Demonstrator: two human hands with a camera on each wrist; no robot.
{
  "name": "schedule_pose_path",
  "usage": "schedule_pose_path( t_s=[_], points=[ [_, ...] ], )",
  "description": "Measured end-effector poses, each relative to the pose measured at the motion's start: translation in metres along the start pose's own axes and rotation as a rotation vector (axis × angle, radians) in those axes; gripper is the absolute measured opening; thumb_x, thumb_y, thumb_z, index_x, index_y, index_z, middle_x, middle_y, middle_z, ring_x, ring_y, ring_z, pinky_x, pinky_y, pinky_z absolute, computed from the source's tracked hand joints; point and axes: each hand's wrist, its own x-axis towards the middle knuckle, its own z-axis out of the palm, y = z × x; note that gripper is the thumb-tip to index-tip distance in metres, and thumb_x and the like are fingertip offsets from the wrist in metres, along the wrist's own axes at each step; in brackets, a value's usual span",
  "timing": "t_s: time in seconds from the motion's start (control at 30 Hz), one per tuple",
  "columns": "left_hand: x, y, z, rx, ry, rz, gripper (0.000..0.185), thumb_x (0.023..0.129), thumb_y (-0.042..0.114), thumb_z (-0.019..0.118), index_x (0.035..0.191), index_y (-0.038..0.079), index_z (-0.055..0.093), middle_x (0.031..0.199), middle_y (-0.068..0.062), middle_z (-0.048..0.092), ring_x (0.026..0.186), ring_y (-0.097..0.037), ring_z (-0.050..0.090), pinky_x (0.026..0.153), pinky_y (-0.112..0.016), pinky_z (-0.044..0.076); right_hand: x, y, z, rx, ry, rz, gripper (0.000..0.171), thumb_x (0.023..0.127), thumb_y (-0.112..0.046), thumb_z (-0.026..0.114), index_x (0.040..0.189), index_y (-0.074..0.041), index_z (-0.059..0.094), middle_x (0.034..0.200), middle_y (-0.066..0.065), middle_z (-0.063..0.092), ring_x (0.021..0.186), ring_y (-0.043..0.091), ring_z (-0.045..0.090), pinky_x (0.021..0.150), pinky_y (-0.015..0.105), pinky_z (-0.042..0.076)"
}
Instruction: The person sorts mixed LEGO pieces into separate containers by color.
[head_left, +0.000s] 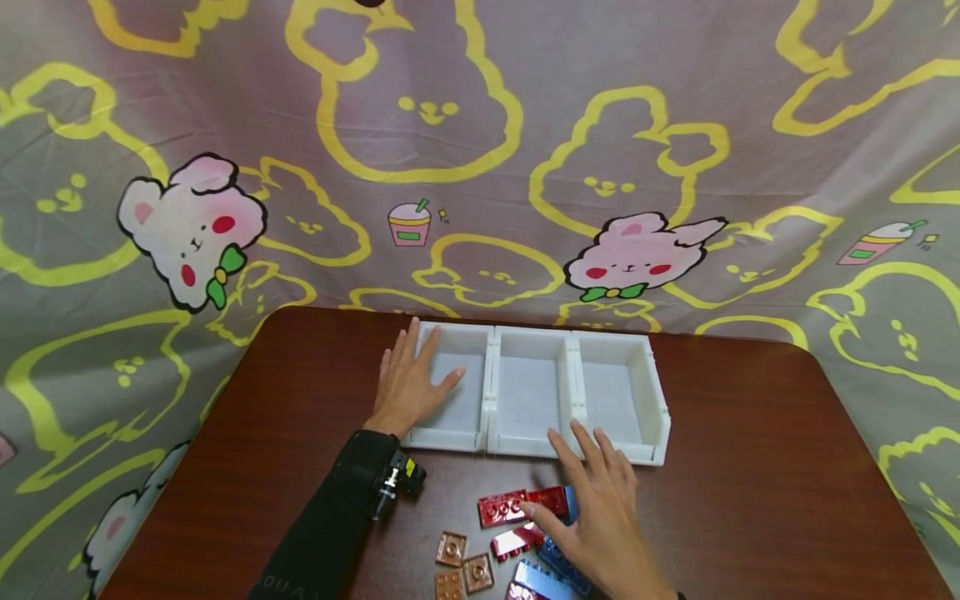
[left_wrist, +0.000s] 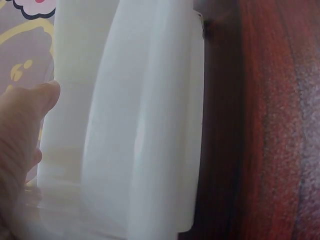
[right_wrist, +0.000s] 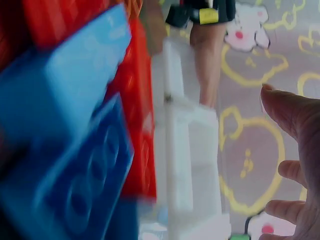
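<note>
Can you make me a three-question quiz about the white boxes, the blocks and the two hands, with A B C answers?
1. Where does the left hand rest?
A. on the leftmost white bin
B. on the red block
C. on the tablecloth wall

2. How many white bins stand in the row?
A. two
B. three
C. five

3. How is the right hand?
A. curled in a fist
B. gripping a bin
C. fingers spread, over the blocks

Answers:
1 A, its straight fingers lie across that bin's left wall.
2 B, the head view shows the left, middle and right bin side by side.
3 C, the fingers are straight and apart above the red and blue pieces.
</note>
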Motion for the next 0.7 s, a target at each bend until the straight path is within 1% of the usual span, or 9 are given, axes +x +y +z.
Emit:
schedule_pose_path(
  t_s=[0.1,0.17,0.23,0.37,0.5,0.6,0.7],
  points=[
    [0.000,0.000,0.001,0.004,0.005,0.003,0.084,0.090,0.057,0.059,0.155,0.015,0.026,0.162,-0.013,0.004,0.146,-0.034,0.006,0.113,-0.057,0.012,0.005,-0.019,0.006,0.039,0.015,-0.072,0.086,0.076,-0.060,0.074,0.147,-0.021,0.044,0.150,0.012,0.038,0.136,0.041,0.029,0.100,0.067,0.021],
    [0.000,0.000,0.002,0.007,0.008,0.006,0.084,0.090,0.058,0.059,0.155,0.015,0.027,0.161,-0.014,0.006,0.146,-0.034,0.007,0.112,-0.058,0.013,0.008,-0.034,0.010,0.071,0.004,-0.112,0.083,0.079,-0.062,0.070,0.147,-0.022,0.044,0.150,0.011,0.039,0.136,0.039,0.031,0.101,0.066,0.022],
    [0.000,0.001,0.003,0.007,0.011,0.007,0.084,0.090,0.058,0.059,0.155,0.015,0.027,0.161,-0.014,0.007,0.146,-0.034,0.008,0.112,-0.058,0.013,0.010,-0.049,0.012,0.113,-0.021,-0.147,0.078,0.083,-0.063,0.066,0.147,-0.023,0.045,0.148,0.010,0.041,0.136,0.037,0.034,0.101,0.065,0.024],
    [-0.001,0.003,0.004,0.004,0.009,0.008,0.083,0.091,0.057,0.058,0.155,0.014,0.027,0.161,-0.014,0.007,0.146,-0.034,0.008,0.112,-0.058,0.014,0.013,-0.075,0.018,0.169,-0.101,-0.199,0.069,0.089,-0.063,0.057,0.145,-0.024,0.046,0.147,0.006,0.042,0.135,0.033,0.035,0.102,0.063,0.026],
    [-0.001,0.005,0.005,0.002,0.004,0.010,0.082,0.091,0.057,0.058,0.155,0.015,0.027,0.161,-0.014,0.007,0.146,-0.034,0.008,0.112,-0.057,0.014,0.013,-0.091,0.022,0.192,-0.143,-0.250,0.069,0.090,-0.064,0.054,0.147,-0.027,0.042,0.147,0.003,0.042,0.135,0.031,0.035,0.101,0.062,0.029],
    [-0.001,0.007,0.005,-0.009,-0.003,0.011,0.083,0.091,0.057,0.058,0.155,0.015,0.026,0.162,-0.013,0.005,0.146,-0.034,0.007,0.113,-0.057,0.012,0.012,-0.098,0.024,0.198,-0.136,-0.276,0.071,0.089,-0.064,0.055,0.147,-0.026,0.041,0.147,0.003,0.043,0.135,0.030,0.036,0.099,0.063,0.031],
    [0.000,0.007,0.005,-0.005,-0.017,0.008,0.082,0.092,0.058,0.056,0.156,0.016,0.024,0.162,-0.012,0.003,0.147,-0.033,0.005,0.113,-0.056,0.011,0.012,-0.105,0.027,0.205,-0.093,-0.326,0.065,0.089,-0.063,0.057,0.140,-0.024,0.049,0.140,0.002,0.049,0.129,0.025,0.042,0.097,0.060,0.035]
  ],
)
